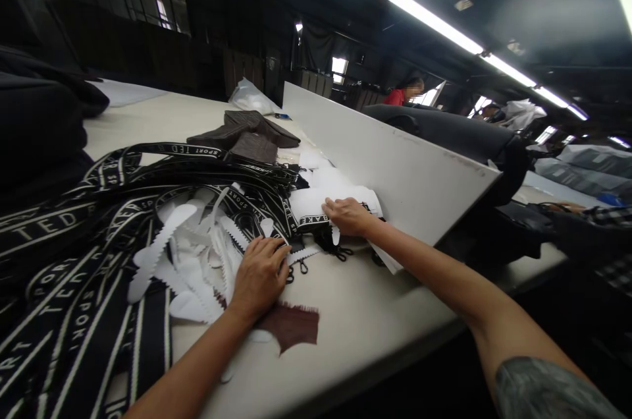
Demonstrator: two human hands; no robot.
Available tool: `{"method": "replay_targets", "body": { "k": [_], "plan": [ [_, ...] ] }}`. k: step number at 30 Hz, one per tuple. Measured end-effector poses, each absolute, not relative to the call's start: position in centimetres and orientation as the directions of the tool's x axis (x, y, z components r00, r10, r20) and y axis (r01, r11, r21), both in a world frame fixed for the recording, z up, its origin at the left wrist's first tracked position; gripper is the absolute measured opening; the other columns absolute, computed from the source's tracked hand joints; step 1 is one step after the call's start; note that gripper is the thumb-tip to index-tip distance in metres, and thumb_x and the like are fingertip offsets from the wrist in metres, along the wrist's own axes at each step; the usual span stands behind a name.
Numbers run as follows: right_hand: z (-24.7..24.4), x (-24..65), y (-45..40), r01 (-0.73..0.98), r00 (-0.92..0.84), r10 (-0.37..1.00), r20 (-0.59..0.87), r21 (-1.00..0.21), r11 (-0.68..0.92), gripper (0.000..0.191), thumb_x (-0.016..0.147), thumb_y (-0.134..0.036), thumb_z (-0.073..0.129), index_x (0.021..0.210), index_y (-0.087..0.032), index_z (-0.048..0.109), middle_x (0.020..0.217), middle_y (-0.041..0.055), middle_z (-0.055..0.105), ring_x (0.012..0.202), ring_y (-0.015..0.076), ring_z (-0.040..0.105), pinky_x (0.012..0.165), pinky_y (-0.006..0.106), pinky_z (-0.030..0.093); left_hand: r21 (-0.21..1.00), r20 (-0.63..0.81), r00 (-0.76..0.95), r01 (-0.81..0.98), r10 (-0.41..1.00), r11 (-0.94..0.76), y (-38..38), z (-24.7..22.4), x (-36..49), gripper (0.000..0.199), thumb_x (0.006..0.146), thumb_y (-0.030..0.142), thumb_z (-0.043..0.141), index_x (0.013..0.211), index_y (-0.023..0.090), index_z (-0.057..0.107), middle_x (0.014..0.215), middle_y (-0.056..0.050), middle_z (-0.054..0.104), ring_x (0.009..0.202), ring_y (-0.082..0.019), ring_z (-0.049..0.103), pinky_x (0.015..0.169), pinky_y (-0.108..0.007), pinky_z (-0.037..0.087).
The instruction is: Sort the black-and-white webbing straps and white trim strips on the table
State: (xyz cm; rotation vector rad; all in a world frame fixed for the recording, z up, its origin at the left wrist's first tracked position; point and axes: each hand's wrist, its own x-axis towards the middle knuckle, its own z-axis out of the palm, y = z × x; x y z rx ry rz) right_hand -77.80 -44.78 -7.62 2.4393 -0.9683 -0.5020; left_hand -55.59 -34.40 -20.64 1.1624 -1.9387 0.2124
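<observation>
My left hand (261, 274) rests at the right edge of a heap of white toothed pieces (192, 267), its fingers bent, and what lies under them is hidden. Black straps with white lettering (64, 294) spread over the left of the table. My right hand (345, 216) is closed at the end of a black lettered strap (312, 220), over white sheets (316, 198). Black metal clips (342, 253) lie just below it. A dark red fabric piece (293, 327) sits beside my left wrist.
A white upright board (385, 155) runs along the right of the table (306, 366). Brown folded pieces (251, 132) lie beyond the straps. A person in red (395, 97) is behind a large black bag (444, 132).
</observation>
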Motion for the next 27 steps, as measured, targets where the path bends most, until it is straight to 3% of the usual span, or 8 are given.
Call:
{"method": "replay_targets", "body": {
  "k": [6, 12, 15, 18, 22, 24, 27],
  "plan": [
    [-6.2, -79.2, -45.8, -0.456, 0.745, -0.635, -0.206, 0.537, -0.71, 0.036, 0.09, -0.009, 0.043, 0.123, -0.012, 0.058, 0.131, 0.0174, 0.059, 0.095, 0.0261, 0.062, 0.068, 0.034, 0.046, 0.291, 0.725, -0.202, -0.777, -0.659, 0.558, -34.2, -20.6, -55.7, 0.028, 0.086, 0.013, 0.052, 0.106, 0.012, 0.071, 0.114, -0.014, 0.066, 0.107, -0.032, 0.058, 0.107, -0.055, 0.038],
    [-5.0, -81.0, -45.2, -0.52, 0.686, -0.7, -0.201, 0.537, -0.664, 0.051, 0.087, -0.011, 0.051, 0.137, -0.02, 0.051, 0.146, 0.0116, 0.051, 0.099, 0.0245, 0.064, 0.066, 0.031, 0.044, 0.327, 0.705, -0.178, -0.777, -0.687, 0.537, -34.2, -20.4, -55.9, 0.028, 0.085, 0.011, 0.052, 0.105, 0.013, 0.071, 0.114, -0.013, 0.066, 0.107, -0.031, 0.058, 0.109, -0.054, 0.036],
    [-5.4, -81.7, -44.3, -0.535, 0.651, -0.737, -0.18, 0.579, -0.615, 0.055, 0.083, -0.016, 0.058, 0.137, -0.012, 0.05, 0.145, 0.0182, 0.05, 0.095, 0.0274, 0.066, 0.066, 0.033, 0.045, 0.327, 0.707, -0.178, -0.776, -0.685, 0.539, -34.2, -20.4, -55.9, 0.028, 0.085, 0.012, 0.053, 0.105, 0.013, 0.072, 0.114, -0.012, 0.067, 0.107, -0.031, 0.058, 0.108, -0.053, 0.037],
    [-6.0, -82.2, -44.0, -0.542, 0.664, -0.735, -0.137, 0.588, -0.6, 0.049, 0.09, -0.02, 0.051, 0.137, -0.006, 0.05, 0.144, 0.0226, 0.051, 0.099, 0.0287, 0.065, 0.071, 0.035, 0.047, 0.314, 0.713, -0.186, -0.777, -0.676, 0.546, -34.3, -20.4, -55.8, 0.026, 0.086, 0.013, 0.053, 0.104, 0.012, 0.072, 0.112, -0.012, 0.067, 0.105, -0.031, 0.058, 0.106, -0.053, 0.038],
    [-5.4, -82.7, -45.1, -0.605, 0.633, -0.762, -0.136, 0.526, -0.597, 0.047, 0.093, -0.029, 0.05, 0.139, -0.022, 0.051, 0.15, 0.0097, 0.049, 0.103, 0.0258, 0.066, 0.072, 0.033, 0.049, 0.29, 0.728, -0.195, -0.781, -0.657, 0.553, -34.5, -20.6, -55.6, 0.026, 0.089, 0.015, 0.051, 0.104, 0.012, 0.072, 0.113, -0.012, 0.067, 0.105, -0.03, 0.058, 0.106, -0.053, 0.038],
    [-4.6, -83.0, -45.8, -0.621, 0.59, -0.786, -0.182, 0.52, -0.587, 0.061, 0.086, -0.033, 0.059, 0.145, -0.029, 0.046, 0.155, 0.0061, 0.043, 0.103, 0.0274, 0.067, 0.073, 0.035, 0.051, 0.286, 0.735, -0.192, -0.781, -0.65, 0.555, -34.5, -20.6, -55.5, 0.026, 0.089, 0.015, 0.05, 0.103, 0.012, 0.072, 0.112, -0.011, 0.067, 0.105, -0.03, 0.058, 0.106, -0.053, 0.038],
    [-3.8, -83.4, -46.1, -0.625, 0.541, -0.807, -0.236, 0.529, -0.574, 0.077, 0.079, -0.032, 0.063, 0.152, -0.029, 0.037, 0.159, 0.0069, 0.037, 0.104, 0.0309, 0.067, 0.077, 0.04, 0.053, 0.286, 0.729, -0.195, -0.784, -0.656, 0.551, -34.4, -20.6, -55.4, 0.027, 0.089, 0.015, 0.05, 0.104, 0.012, 0.072, 0.112, -0.011, 0.067, 0.106, -0.03, 0.058, 0.106, -0.052, 0.038]
  ]
}}
